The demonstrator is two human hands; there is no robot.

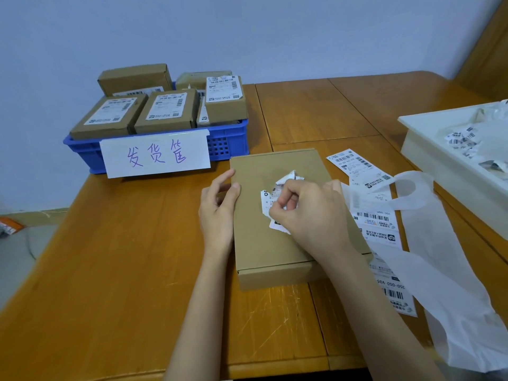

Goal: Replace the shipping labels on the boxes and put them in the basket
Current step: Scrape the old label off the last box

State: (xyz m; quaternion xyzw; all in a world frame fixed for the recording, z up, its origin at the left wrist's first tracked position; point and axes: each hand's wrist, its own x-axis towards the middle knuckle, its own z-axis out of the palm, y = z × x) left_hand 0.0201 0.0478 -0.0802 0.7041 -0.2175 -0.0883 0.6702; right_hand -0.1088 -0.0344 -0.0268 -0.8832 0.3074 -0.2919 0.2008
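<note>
You work on a glossy, scratched wooden tabletop (110, 270). The box (264, 251) is matt brown cardboard; its torn label (277, 188) is crumpled white paper. The basket (228, 141) is blue perforated plastic; the bag (439, 270) is thin translucent film.

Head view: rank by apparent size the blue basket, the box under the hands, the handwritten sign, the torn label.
1. Blue plastic slotted basket, though the farthest.
2. Flat brown cardboard box under the hands; nearer the camera, so its rank against the basket is unsure.
3. White handwritten paper sign.
4. Crumpled torn white label, partly hidden.
</note>
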